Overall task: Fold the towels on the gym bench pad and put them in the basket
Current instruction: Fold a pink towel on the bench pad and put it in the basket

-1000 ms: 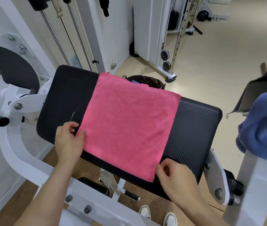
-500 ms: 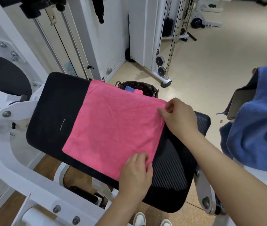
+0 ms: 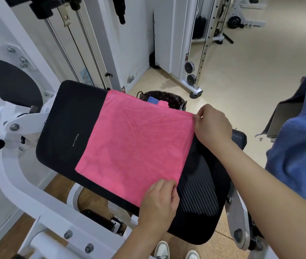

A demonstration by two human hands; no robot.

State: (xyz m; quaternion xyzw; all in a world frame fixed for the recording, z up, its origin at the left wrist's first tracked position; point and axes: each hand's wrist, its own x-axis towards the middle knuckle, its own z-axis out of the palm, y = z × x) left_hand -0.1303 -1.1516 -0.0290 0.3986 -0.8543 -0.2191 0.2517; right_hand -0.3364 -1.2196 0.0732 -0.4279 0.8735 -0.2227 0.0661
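Note:
A pink towel lies spread flat across the black bench pad. My left hand pinches the towel's near right corner at the pad's front edge. My right hand pinches the far right corner. Behind the pad stands a dark woven basket that holds a folded blue towel and a folded pink towel. A blue towel hangs over the white frame at the right.
The white machine frame curves round the pad's left and front. A cable machine stands behind the basket. A grey laptop-like panel leans at the right. My shoes are below the pad.
Both hands left the towel's near edge: the left went from the near left corner to the near right one, the right went from the near right corner up to the far right one.

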